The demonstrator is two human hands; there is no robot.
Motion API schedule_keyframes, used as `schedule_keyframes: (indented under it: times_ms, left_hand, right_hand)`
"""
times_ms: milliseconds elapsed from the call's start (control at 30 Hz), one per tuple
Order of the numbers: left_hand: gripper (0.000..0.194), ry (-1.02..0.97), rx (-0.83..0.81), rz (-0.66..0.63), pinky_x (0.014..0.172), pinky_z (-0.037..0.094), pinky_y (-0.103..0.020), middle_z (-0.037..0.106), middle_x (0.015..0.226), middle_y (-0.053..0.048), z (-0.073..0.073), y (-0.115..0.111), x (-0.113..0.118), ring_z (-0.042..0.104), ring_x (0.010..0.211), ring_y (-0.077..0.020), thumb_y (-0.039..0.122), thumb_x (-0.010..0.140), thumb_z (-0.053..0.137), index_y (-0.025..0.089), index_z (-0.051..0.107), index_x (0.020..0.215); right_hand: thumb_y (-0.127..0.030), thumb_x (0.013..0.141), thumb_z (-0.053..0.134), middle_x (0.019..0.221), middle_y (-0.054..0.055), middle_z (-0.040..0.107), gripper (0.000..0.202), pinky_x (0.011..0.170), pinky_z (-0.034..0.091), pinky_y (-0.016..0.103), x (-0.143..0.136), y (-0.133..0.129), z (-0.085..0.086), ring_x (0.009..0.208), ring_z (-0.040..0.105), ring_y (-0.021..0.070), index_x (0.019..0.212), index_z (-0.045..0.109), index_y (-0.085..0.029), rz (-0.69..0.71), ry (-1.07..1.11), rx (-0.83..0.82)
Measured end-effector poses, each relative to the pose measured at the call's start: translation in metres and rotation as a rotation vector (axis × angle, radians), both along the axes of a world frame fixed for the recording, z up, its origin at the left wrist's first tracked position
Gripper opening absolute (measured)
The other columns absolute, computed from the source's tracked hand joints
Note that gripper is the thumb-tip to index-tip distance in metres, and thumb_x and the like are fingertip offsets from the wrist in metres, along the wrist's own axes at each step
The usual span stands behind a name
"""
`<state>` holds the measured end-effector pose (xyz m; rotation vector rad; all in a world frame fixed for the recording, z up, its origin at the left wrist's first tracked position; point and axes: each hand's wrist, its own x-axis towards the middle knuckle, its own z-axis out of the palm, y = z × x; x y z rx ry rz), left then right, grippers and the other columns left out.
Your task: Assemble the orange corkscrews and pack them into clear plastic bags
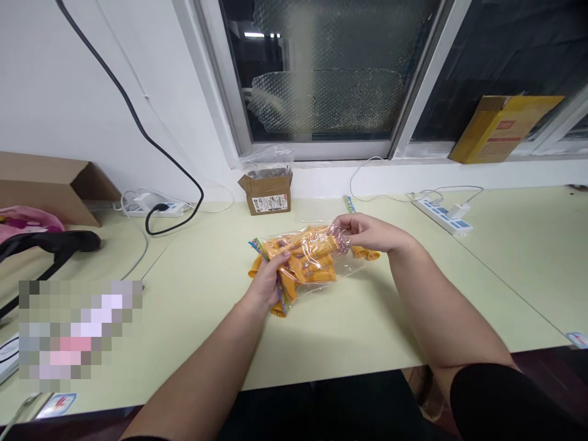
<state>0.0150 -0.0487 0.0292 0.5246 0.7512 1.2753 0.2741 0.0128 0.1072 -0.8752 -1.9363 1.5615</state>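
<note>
A clear plastic bag (316, 272) full of orange plastic pieces is held above the pale table. My left hand (270, 278) is closed on the bag's left end, by a printed strip, with the thumb over the pieces. Gathered clear film is pinched in the fingers of my right hand (362, 233) at the bag's other end. More orange pieces (366, 253) lie behind my right hand, and others show beneath the left end of the bag. What exactly the orange pieces are, I cannot make out.
A small cardboard box (266, 193) stands against the wall. Power strips (441, 214) with cables sit at both sides. A yellow carton (500, 130) leans on the window sill. At left are a larger cardboard box (50, 184) and a black strap (55, 245).
</note>
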Motion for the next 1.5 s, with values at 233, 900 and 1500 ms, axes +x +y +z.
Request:
schedule_keyframes:
  times_ms: [233,900,1500]
  left_hand:
    - [0.057,0.063,0.093,-0.046,0.093,0.063,-0.052,0.079,0.111,-0.012,0.001,-0.002,0.002,0.078,0.095,-0.0318,0.015,0.069,0.088,0.018,0.064,0.121]
    - [0.048,-0.11,-0.004,0.069,0.088,0.065,-0.047,0.078,0.117,-0.008,0.007,0.009,-0.013,0.077,0.103,-0.027,0.022,0.086,0.071,0.023,0.062,0.134]
    - [0.036,-0.164,0.266,0.041,0.109,0.05,-0.055,0.071,0.129,-0.006,0.003,0.002,-0.009,0.062,0.13,-0.0319,0.039,0.08,0.079,0.027,0.064,0.112]
  right_hand:
    - [-0.031,0.075,0.085,0.086,0.001,0.074,0.031,0.075,0.064,0.032,-0.013,-0.004,-0.003,0.076,0.074,0.0164,0.097,0.067,-0.019,-0.068,0.023,-0.067]
    - [-0.058,0.08,0.081,0.125,0.01,0.069,0.054,0.085,0.059,0.039,0.022,-0.011,0.023,0.104,0.068,0.0255,0.12,0.067,-0.024,-0.638,-0.142,0.42]
    - [-0.061,0.087,0.072,0.093,0.005,0.077,0.04,0.066,0.056,0.026,-0.038,0.003,-0.015,0.075,0.068,0.0146,0.091,0.075,-0.021,-0.539,0.25,0.108]
